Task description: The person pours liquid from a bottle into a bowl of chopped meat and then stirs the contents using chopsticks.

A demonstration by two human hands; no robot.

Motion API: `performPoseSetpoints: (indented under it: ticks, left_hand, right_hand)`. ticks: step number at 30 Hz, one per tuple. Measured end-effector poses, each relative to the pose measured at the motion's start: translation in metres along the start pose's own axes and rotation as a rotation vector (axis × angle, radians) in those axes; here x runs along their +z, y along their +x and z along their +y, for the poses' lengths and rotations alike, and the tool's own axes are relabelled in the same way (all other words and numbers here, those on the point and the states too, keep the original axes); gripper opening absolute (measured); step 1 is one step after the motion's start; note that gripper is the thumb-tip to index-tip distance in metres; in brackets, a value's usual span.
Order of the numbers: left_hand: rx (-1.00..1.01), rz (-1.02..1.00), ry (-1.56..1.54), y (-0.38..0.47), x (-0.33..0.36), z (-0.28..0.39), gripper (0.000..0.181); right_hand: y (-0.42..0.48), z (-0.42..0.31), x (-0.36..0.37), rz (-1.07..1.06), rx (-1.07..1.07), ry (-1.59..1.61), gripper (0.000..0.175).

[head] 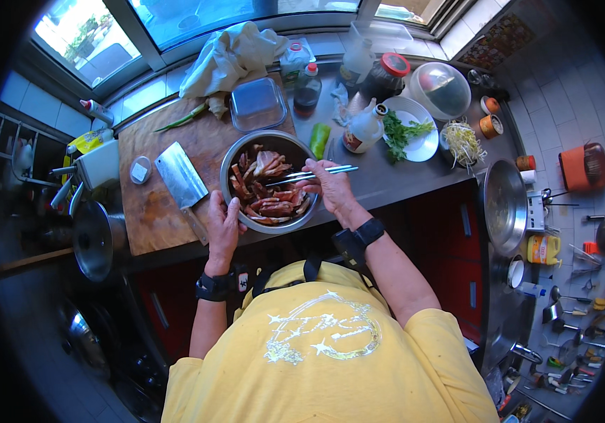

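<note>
A stainless steel bowl (276, 229) holds strips of reddish-brown meat (270, 207). My left hand (223, 222) grips the bowl's near left rim, thumb on the edge. Metal chopsticks (334, 170) are held in my right hand (330, 186) above the bowl's right side, their tips among the meat. Left of the bowl, a cleaver (181, 176) lies flat on a wooden cutting board (141, 222), its wooden handle towards me. A small round dish (140, 170) with something white in it rests on the board. Behind the bowl's right rim lies a green pepper (320, 140).
A glass container (258, 104), green onion (183, 117) and ginger (217, 104) lie behind the bowl. Bottles (363, 127), a dark jar with a red lid (387, 76), a plate of green herbs (421, 145) and bean sprouts (462, 143) stand rightward. A knife block (97, 164) stands left.
</note>
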State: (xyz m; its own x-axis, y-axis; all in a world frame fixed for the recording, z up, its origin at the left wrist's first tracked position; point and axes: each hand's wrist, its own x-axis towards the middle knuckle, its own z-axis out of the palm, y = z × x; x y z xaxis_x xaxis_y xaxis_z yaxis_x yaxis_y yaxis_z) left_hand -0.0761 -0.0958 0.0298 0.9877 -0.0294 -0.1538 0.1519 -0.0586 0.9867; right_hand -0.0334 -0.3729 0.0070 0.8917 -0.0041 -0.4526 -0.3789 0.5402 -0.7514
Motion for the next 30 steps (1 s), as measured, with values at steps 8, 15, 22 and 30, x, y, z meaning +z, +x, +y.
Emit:
performPoseSetpoints:
  ticks: [8,15,22,30]
  left_hand:
    - [-0.105,0.053,-0.041,-0.001,-0.001,-0.025,0.015]
    - [-0.125,0.080,-0.052,-0.003,-0.009,-0.053,0.016]
    - [-0.137,0.086,-0.063,-0.003,-0.009,-0.055,0.015]
    - [-0.139,0.095,-0.091,-0.001,-0.009,-0.057,0.015]
  right_hand:
    - [-0.013,-0.008,0.026,0.015,-0.261,-0.044,0.025]
    - [-0.020,-0.043,0.014,0.071,-0.549,-0.423,0.024]
    - [-0.035,-0.048,0.026,0.050,-0.755,-0.825,0.018]
    - [-0.050,-0.037,0.034,-0.085,-0.641,-0.815,0.016]
